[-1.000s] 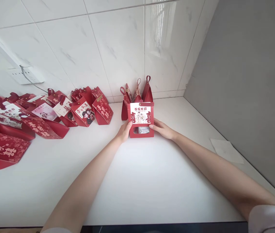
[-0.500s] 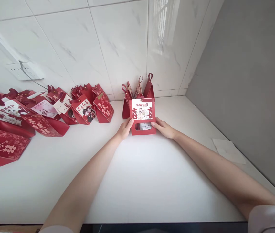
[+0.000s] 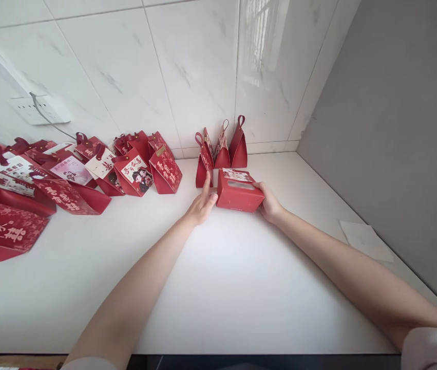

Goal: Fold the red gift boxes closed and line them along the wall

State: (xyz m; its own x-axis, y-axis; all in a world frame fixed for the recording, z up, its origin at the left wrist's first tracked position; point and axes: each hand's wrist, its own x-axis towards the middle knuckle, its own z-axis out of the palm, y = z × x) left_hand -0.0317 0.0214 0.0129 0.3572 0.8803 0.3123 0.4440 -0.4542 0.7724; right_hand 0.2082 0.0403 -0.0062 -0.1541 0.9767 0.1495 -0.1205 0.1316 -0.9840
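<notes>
A red gift box (image 3: 240,198) with a clear window and a white printed panel is tipped back, its underside turned toward me. My right hand (image 3: 269,202) grips its right side. Close to the box's left side, my left hand (image 3: 202,204) is open, thumb and fingers apart; whether a fingertip touches the box I cannot tell. Behind the box stand several red gift boxes with ribbon loops, among them a patterned box (image 3: 204,160) just beyond my left fingers and a plain red box (image 3: 239,146) farther right.
Many more red gift boxes (image 3: 166,167) crowd the left of the white counter (image 3: 210,288), along the tiled wall (image 3: 195,67). A wall socket (image 3: 41,109) with a grey cable is above them. A white paper sheet (image 3: 365,240) lies by the grey panel (image 3: 399,128) at right.
The gift box has gone from upright, front facing me, to tipped back and slightly right. My left hand has loosened from its side, while the right hand keeps its grip.
</notes>
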